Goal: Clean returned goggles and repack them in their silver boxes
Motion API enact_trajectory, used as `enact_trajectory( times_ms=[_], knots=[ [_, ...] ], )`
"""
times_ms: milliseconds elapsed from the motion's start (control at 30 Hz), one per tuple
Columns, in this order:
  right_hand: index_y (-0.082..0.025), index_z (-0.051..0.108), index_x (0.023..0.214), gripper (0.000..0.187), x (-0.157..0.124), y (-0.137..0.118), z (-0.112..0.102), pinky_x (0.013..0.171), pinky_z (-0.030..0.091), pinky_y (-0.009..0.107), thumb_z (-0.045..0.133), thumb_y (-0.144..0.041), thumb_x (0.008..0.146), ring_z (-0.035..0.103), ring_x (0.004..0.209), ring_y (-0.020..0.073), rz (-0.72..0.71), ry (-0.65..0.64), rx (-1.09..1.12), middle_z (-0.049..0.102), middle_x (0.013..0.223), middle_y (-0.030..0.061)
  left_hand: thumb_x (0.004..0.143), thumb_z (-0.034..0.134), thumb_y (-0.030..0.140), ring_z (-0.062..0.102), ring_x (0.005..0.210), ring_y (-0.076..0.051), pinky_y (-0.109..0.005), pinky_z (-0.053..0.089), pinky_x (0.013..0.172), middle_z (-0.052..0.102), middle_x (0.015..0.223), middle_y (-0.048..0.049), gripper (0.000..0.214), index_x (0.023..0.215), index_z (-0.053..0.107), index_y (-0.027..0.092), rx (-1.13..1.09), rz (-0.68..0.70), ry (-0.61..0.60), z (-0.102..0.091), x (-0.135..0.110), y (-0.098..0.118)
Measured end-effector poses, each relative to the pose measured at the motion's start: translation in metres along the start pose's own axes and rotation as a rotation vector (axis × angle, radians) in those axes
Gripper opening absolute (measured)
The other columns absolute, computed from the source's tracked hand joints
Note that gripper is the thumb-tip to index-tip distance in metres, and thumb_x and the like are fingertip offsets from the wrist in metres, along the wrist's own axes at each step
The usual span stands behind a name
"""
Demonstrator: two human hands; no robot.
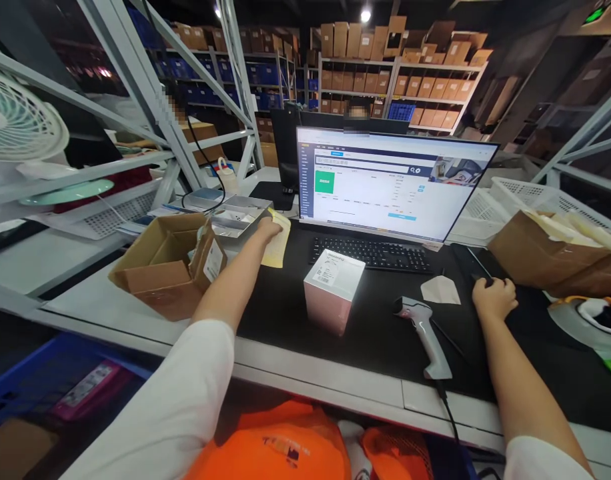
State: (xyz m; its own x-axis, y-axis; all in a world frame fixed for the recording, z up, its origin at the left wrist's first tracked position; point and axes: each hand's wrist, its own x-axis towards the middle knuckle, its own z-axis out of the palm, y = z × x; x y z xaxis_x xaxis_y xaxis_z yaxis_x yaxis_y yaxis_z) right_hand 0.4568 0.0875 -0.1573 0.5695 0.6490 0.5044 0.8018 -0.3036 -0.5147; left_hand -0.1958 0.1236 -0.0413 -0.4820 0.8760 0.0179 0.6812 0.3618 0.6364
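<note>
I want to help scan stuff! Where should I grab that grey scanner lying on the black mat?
Probably take the scanner by its long handle, the end nearest the desk edge, coming from above on the near side. It lies flat with its head pointing away, and the cable leaves from the handle's tip, so hold just above that.

Left arm stretched far forward from a white short sleeve, forearm bare, left hand [269, 230] palm-down with fingers curled, well left of the monitor [385, 183] and level with its lower edge. Right arm bent less, reaching forward, right hand [494, 298] cupped palm-down, knuckles up, below the monitor's right corner.
</note>
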Motion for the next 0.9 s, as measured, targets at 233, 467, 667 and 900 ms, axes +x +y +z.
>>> enact_trajectory(
  times_ms=[233, 467, 667, 900],
  knots=[
    [-0.016, 0.070, 0.099, 0.031, 0.002, -0.034, -0.022, 0.106, 0.035, 0.070, 0.048, -0.022, 0.078, 0.051, 0.132, 0.0467, 0.017, 0.113, 0.200, 0.056, 0.136, 0.0280, 0.085, 0.064, 0.025, 0.066, 0.123, -0.026, -0.041, 0.054, 0.105, 0.065, 0.140, -0.0127, 0.051, 0.134, 0.051, 0.017, -0.508, 0.332, 0.123, -0.033, -0.080, 0.003],
    [-0.015, 0.070, 0.103, 0.028, -0.064, -0.232, -0.111, 0.089, 0.054, 0.044, 0.052, -0.031, 0.090, 0.068, 0.096, 0.0268, -0.537, 0.037, 0.633, 0.073, 0.103, 0.0143, 0.074, 0.081, 0.035, 0.068, 0.120, -0.033, -0.048, 0.057, 0.103, 0.068, 0.136, -0.0142, 0.066, 0.131, 0.056, 0.016, -0.955, 0.631, -0.276, -0.044, -0.152, 0.049],
    [-0.021, 0.073, 0.084, 0.019, -0.163, -0.364, -0.172, 0.068, 0.047, 0.032, 0.059, -0.032, 0.092, 0.066, 0.072, 0.0186, -0.891, -0.373, 0.725, 0.074, 0.080, 0.0034, 0.080, 0.068, 0.026, 0.068, 0.118, -0.029, -0.045, 0.053, 0.105, 0.071, 0.130, -0.0114, 0.053, 0.131, 0.061, 0.015, -0.768, 0.729, -0.309, -0.032, -0.169, 0.053],
    [-0.019, 0.069, 0.082, 0.030, -0.167, -0.369, -0.130, 0.067, 0.047, 0.031, 0.058, -0.045, 0.093, 0.064, 0.068, 0.0192, -0.682, -0.486, 0.813, 0.073, 0.077, 0.0041, 0.096, 0.060, 0.034, 0.069, 0.106, -0.023, -0.034, 0.053, 0.095, 0.073, 0.122, -0.0071, 0.041, 0.134, 0.063, 0.020, -0.524, 0.994, -0.334, -0.047, -0.172, 0.047]
  ],
)
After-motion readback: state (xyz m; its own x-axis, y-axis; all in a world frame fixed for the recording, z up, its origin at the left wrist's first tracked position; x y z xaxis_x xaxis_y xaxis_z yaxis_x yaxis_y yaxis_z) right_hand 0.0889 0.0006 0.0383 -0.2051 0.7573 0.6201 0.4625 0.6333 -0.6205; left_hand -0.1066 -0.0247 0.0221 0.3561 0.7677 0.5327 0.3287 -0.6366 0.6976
